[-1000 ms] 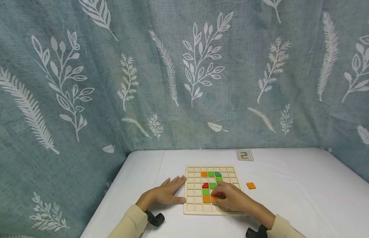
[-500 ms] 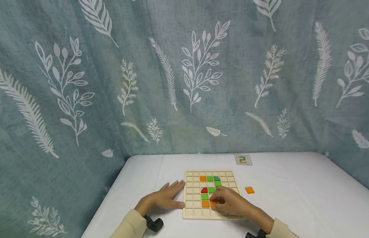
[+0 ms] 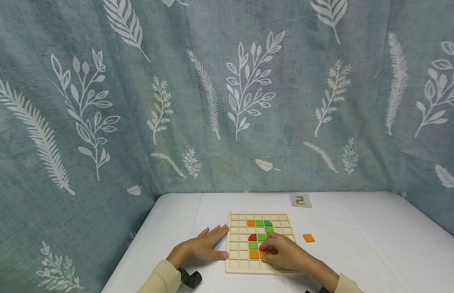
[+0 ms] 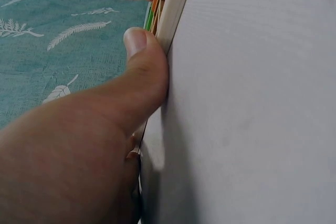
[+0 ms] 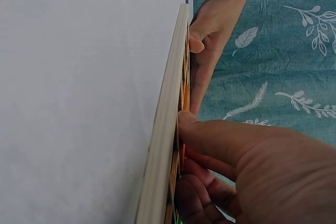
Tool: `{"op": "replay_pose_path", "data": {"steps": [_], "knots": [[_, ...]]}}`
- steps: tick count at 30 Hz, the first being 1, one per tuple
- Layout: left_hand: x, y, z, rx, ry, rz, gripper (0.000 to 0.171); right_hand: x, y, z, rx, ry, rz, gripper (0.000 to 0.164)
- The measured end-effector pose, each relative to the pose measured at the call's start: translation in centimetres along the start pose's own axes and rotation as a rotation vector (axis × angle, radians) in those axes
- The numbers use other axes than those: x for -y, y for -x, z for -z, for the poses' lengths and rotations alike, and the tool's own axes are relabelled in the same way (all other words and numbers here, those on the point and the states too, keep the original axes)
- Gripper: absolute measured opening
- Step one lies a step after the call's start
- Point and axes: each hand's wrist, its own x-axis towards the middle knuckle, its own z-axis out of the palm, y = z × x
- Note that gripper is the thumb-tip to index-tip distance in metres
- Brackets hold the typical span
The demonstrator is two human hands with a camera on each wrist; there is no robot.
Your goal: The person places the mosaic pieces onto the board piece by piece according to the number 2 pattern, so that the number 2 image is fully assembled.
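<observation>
A wooden grid board point(image 3: 233, 246) lies on the white-covered table. My right hand point(image 3: 287, 253) pinches an orange square tile point(image 3: 263, 254) with thumb and fingertips, low on the board. Directly left of it sits another orange tile point(image 3: 254, 254) in a cell. Above are several green tiles point(image 3: 253, 245), a red tile with a rounded corner point(image 3: 252, 237) and a dark green rounded one point(image 3: 268, 223); the right hand hides some cells. My left hand point(image 3: 203, 247) is spread at the board's left edge, its thumb point(image 4: 142, 51) against the side.
One loose orange tile point(image 3: 308, 238) lies to the right of the board. Farther back is a small pattern card point(image 3: 300, 200) printed with a coloured grid. A leaf-patterned curtain point(image 3: 212, 101) hangs behind the table and along its left side.
The head view has tilted up a little, so the table appears lower. Both hands keep their places at the board, the right one still on the orange tile.
</observation>
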Motion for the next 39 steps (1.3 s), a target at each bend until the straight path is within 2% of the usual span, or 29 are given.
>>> {"op": "replay_pose_path", "data": {"steps": [9,20,27,34,39], "knots": [[-0.4,0.2,0.0,-0.006,0.002,0.004,0.095,0.3,0.1,0.0,-0.011,0.01,-0.016,0.03],[-0.1,0.1,-0.2,-0.012,-0.016,-0.005,0.094,0.2,0.2,0.0,-0.006,0.017,-0.024,0.03],[-0.3,0.4,0.1,-0.01,-0.009,-0.005,0.095,0.5,0.1,0.2,-0.031,-0.071,-0.031,0.027],[-0.2,0.1,0.5,-0.011,-0.025,-0.015,0.095,1.1,0.0,1.6,-0.045,-0.108,-0.023,0.026],[-0.3,0.4,0.4,-0.002,-0.01,-0.015,0.095,0.7,0.4,2.5,-0.062,-0.125,-0.019,0.027]]}}
